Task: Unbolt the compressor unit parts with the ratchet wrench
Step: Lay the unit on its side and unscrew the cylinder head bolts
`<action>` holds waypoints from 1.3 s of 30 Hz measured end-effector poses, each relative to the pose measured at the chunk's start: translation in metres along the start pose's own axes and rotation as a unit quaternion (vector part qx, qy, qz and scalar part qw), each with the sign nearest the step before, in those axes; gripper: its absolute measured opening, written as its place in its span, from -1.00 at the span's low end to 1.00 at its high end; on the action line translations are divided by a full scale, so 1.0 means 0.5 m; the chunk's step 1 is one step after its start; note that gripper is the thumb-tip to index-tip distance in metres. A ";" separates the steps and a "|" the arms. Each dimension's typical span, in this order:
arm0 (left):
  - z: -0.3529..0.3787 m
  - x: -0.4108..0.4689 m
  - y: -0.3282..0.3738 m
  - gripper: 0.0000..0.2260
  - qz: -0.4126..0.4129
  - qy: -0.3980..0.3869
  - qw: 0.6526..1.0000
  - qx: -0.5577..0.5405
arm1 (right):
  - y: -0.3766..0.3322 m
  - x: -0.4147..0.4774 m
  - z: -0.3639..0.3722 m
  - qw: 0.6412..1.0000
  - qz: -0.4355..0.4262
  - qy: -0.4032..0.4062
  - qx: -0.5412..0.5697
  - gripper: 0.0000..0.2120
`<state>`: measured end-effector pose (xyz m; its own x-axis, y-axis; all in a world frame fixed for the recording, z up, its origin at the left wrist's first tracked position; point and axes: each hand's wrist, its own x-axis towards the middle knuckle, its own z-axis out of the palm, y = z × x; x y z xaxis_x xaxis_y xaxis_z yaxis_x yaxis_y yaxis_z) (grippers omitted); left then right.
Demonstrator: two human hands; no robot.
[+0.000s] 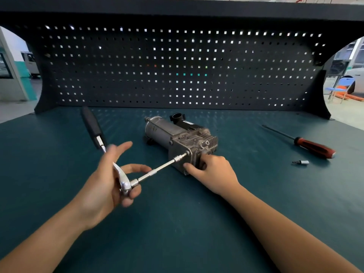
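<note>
- The long extension bar [157, 170] was, in my judgement, the weak point: with the ratchet wrench [119, 172] so far back from the bolt [187, 154], any sideways pull on the handle could tilt the socket [177, 159] off the bolt head and round it.
- The left hand [106, 184] held the wrench only loosely at its head, with the black grip standing up and away, free of the palm. A hard swing from there could let the tool twist out of the hand.
- The compressor unit [177, 134] lay on its side near the middle of the counter [197, 223], unclamped. If the right hand [214, 174] slackened, the body could probably turn with the wrench.
- Left fingers [135, 191]: the lower ones curled round the chrome head, while the forefinger and one other stood out straight and spread. They were blurred, so how firm the hold was I cannot tell.
- Right fingers [202, 164]: bent over the near end of the unit just beside the bolt, the thumb pressed against its near face, bracing it.
- A screwdriver [313, 145] and a loose bit [301, 162] lay well apart to the right.
</note>
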<state>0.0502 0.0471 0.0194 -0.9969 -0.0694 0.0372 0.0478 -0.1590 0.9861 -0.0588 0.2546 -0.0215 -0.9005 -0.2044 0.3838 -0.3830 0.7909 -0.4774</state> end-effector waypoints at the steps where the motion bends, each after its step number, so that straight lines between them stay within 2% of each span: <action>1: 0.006 0.001 -0.003 -0.77 0.040 0.023 0.998 0.049 | 0.000 -0.001 0.001 1.000 0.000 0.001 0.001 -0.53; 3: 0.007 0.005 -0.010 -0.61 0.127 0.042 0.974 0.183 | 0.001 -0.001 0.002 1.000 0.002 0.003 0.001 -0.53; 6: 0.002 0.009 -0.008 -0.61 0.189 0.042 0.919 0.342 | 0.001 -0.001 0.002 1.000 0.001 0.004 0.002 -0.53; 8: -0.001 0.011 -0.005 -0.66 0.195 0.023 0.903 0.382 | 0.001 -0.001 0.000 1.000 0.000 0.005 0.003 -0.52; 11: -0.001 0.014 -0.012 -0.64 0.222 0.017 0.889 0.400 | -0.001 0.000 -0.002 1.000 0.000 0.010 0.000 -0.51; 13: 0.005 0.008 -0.028 -0.68 0.220 0.029 0.894 0.388 | -0.004 -0.001 -0.001 1.000 0.003 0.012 -0.001 -0.50; 15: 0.012 0.005 -0.041 -0.70 0.144 0.037 0.950 0.275 | -0.004 -0.001 -0.001 1.000 0.005 0.015 0.000 -0.50; 16: 0.011 0.009 -0.042 -0.73 0.072 0.042 0.980 0.180 | -0.005 -0.001 -0.001 1.000 0.005 0.015 0.001 -0.50; 17: 0.008 0.016 -0.036 -0.78 -0.019 0.049 0.995 0.080 | -0.004 -0.002 -0.002 1.000 0.005 0.016 0.003 -0.50; 18: 0.006 0.024 -0.029 -0.81 -0.109 0.045 0.993 -0.021 | -0.004 -0.001 -0.002 1.000 0.005 0.016 0.004 -0.51; 20: 0.007 0.026 -0.019 -0.82 -0.231 0.037 0.953 -0.193 | -0.004 -0.001 -0.003 1.000 0.005 0.014 0.004 -0.51; 22: 0.017 0.023 -0.020 -0.87 -0.258 0.039 0.925 -0.277 | -0.003 0.000 -0.003 1.000 0.000 0.011 0.002 -0.49; 23: 0.022 0.020 -0.023 -0.87 -0.255 0.037 0.924 -0.281 | -0.003 0.001 -0.003 1.000 -0.003 0.010 0.002 -0.49; 26: 0.021 0.014 -0.027 -0.83 -0.211 0.038 0.959 -0.187 | -0.002 0.004 -0.003 1.000 -0.004 0.011 0.003 -0.49; 29: 0.017 0.008 -0.011 -0.84 -0.119 0.032 0.992 -0.032 | -0.002 0.003 -0.002 1.000 -0.002 0.009 0.005 -0.47; 31: 0.015 0.010 -0.006 -0.80 -0.044 0.029 0.993 0.109 | -0.002 0.002 -0.001 1.000 -0.004 0.010 0.002 -0.46; 32: 0.013 0.012 -0.006 -0.76 0.005 0.032 0.982 0.189 | -0.001 0.002 -0.001 1.000 -0.003 0.011 0.002 -0.46; 33: 0.010 0.012 -0.004 -0.73 0.073 0.035 0.958 0.276 | -0.001 0.001 -0.001 1.000 -0.002 0.011 0.003 -0.46; 34: 0.003 0.013 -0.003 -0.69 0.167 0.029 0.911 0.376 | -0.001 0.001 -0.001 1.000 -0.001 0.011 0.003 -0.47; 35: -0.005 0.013 0.002 -0.64 0.263 0.001 0.833 0.487 | 0.000 0.001 0.000 1.000 0.000 0.011 0.004 -0.47; 37: -0.019 0.012 -0.003 -0.38 0.403 -0.066 0.621 0.669 | 0.000 0.000 0.001 1.000 0.003 0.013 0.007 -0.48; 38: -0.026 0.014 -0.010 -0.29 0.436 -0.071 0.547 0.711 | 0.000 0.000 0.001 1.000 0.005 0.015 0.009 -0.49; 39: -0.030 0.016 -0.014 -0.28 0.447 -0.068 0.530 0.717 | 0.001 -0.001 0.002 1.000 0.006 0.017 0.011 -0.49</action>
<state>0.0428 0.0328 0.0104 -0.6158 0.6019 0.5084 0.5061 0.7967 -0.3303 -0.0588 0.2544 -0.0224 -0.8977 -0.1759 0.4040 -0.3774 0.7801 -0.4990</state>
